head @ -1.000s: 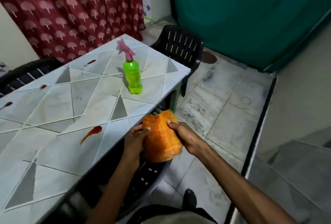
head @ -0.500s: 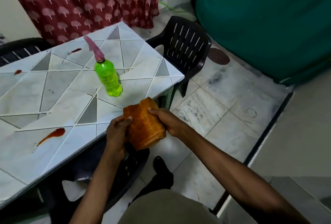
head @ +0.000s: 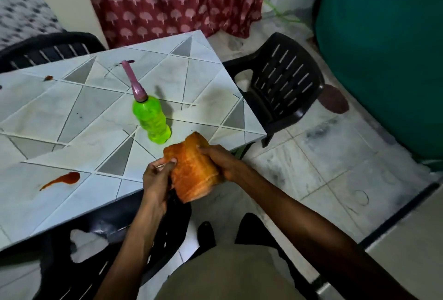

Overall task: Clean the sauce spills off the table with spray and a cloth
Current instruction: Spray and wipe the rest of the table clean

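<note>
An orange cloth point(head: 193, 167), folded thick, hangs over the near right corner of the tiled table point(head: 72, 132). My left hand point(head: 157, 177) pinches its left edge and my right hand point(head: 221, 160) grips its right side. A green spray bottle point(head: 151, 117) with a pink nozzle stands upright on the table just beyond the cloth. A long red sauce spill point(head: 62, 179) lies near the table's front edge at the left. A small sauce spot point(head: 48, 78) sits further back, and a dark streak point(head: 119, 64) lies behind the nozzle.
A black plastic chair point(head: 280, 86) stands at the table's right end, another point(head: 48, 48) at the far side, and a third point(head: 115, 239) below the near edge by my legs. A red patterned curtain point(head: 172, 0) and a green cover point(head: 383, 48) bound the room.
The view has swung left and down over the table. Both hands keep hold of the cloth, which now sits nearer the bottle above the table's corner.
</note>
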Demonstrator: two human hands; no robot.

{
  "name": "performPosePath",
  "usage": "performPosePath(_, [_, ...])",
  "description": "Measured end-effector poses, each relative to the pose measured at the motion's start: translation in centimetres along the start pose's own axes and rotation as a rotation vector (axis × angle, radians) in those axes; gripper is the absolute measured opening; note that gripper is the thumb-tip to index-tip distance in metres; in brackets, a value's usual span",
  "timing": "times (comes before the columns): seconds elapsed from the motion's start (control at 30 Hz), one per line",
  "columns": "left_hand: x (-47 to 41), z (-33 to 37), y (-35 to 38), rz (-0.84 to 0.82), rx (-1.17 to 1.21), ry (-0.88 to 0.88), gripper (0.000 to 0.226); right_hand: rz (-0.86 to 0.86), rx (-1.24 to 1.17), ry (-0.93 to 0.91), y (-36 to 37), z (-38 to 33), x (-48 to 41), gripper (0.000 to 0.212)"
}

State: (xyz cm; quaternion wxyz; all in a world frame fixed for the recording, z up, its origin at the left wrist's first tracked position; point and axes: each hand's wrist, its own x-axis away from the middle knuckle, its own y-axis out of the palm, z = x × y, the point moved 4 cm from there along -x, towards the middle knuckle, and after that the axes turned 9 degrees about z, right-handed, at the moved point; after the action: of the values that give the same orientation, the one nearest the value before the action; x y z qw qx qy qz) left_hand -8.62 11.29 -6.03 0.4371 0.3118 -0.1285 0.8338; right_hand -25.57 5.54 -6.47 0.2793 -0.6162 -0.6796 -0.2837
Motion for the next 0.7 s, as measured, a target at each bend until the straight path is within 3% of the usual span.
performPosePath(0.37, [0.2, -0.3, 3.4, 0.433, 0.211, 0.059, 0.035, -0.479, 0.014, 0.193, -0.5, -5.9, -6.0, 0.053])
performPosePath(0.57, [2.1, -0.8, 6.2, 0.615, 0.242, 0.086, 0.017, -0.602, 0.242, 0.216, -0.3, -7.1, -8.1, 0.028])
performPosePath(0.63, [2.4, -0.5, 6.4, 0.628, 0.228, 0.095, 0.008, -0.638, 0.292, 0.239, 0.0, -7.1, -8.3, 0.037])
performPosePath(0.7, [3.0, -0.1, 6.6, 0.641, 0.241, 0.125, 0.019, -0.664, 0.328, 0.256, 0.9, -7.2, -7.9, 0.046])
